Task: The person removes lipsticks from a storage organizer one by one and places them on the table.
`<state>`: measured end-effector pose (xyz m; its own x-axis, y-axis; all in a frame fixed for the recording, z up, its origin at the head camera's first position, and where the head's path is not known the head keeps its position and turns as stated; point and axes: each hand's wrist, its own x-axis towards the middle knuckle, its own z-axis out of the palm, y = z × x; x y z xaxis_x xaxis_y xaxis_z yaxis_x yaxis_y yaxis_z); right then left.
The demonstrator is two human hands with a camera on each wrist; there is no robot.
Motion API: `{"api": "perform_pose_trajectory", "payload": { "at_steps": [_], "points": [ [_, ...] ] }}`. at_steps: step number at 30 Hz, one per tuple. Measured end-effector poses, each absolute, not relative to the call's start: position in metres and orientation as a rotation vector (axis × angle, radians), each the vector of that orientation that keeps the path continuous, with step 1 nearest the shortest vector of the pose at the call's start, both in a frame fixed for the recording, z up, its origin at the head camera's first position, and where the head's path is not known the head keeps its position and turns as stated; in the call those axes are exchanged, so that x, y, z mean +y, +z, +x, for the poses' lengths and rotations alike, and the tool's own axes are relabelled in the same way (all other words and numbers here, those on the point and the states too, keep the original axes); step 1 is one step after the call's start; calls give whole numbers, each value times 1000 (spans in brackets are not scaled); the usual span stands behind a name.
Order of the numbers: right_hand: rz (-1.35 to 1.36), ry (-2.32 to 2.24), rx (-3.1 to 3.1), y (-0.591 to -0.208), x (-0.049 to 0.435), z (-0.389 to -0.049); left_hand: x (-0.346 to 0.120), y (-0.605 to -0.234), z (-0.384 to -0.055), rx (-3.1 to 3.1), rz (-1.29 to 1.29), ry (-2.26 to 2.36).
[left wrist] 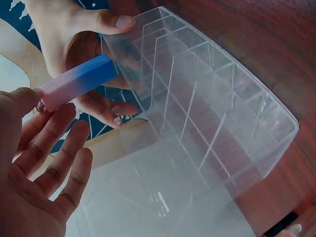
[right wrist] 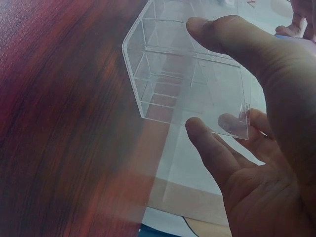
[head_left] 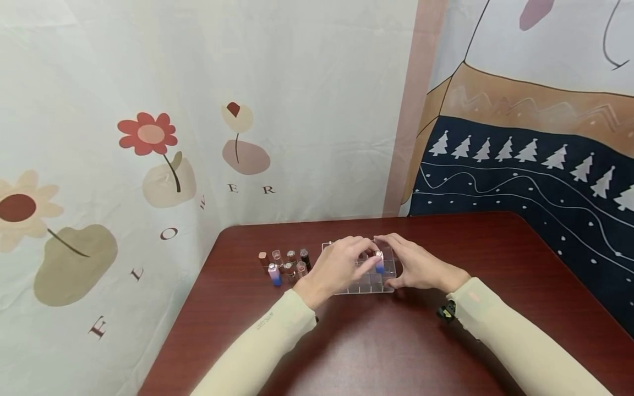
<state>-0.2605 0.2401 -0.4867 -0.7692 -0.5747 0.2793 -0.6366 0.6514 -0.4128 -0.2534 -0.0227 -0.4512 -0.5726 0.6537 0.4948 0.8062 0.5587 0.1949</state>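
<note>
My left hand [head_left: 331,270] pinches a lipstick tube [left wrist: 79,81] between thumb and forefinger, its other fingers spread loosely. The tube fades from pink to blue, and in the head view it stands upright over the right part of a clear plastic organizer [head_left: 369,284]. The left wrist view shows the organizer's divided compartments, with the tube's blue end near its rim. My right hand [head_left: 420,265] grips the organizer's right end. In the right wrist view, the thumb [right wrist: 222,34] lies along one side and the fingertips touch the other.
Left of the organizer, several lipstick tubes stand grouped on the dark red table [head_left: 396,352], among them another pink-and-blue tube [head_left: 274,275] and a brown one [head_left: 263,259]. Behind the table hangs a printed cloth [head_left: 317,110]. A dark wrist strap [head_left: 447,311] shows at the right sleeve.
</note>
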Motion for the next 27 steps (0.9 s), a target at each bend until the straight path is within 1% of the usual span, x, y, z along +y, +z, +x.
{"api": "perform_pose_trajectory", "payload": {
  "at_steps": [16,27],
  "points": [
    [1000,769,-2750,-489,239,-260,-52,-441,-249,-2351,-1130,-604],
    [972,814,-2800,-488,239,-260,-73,-442,-249,-2324,-1081,-594]
  ]
}}
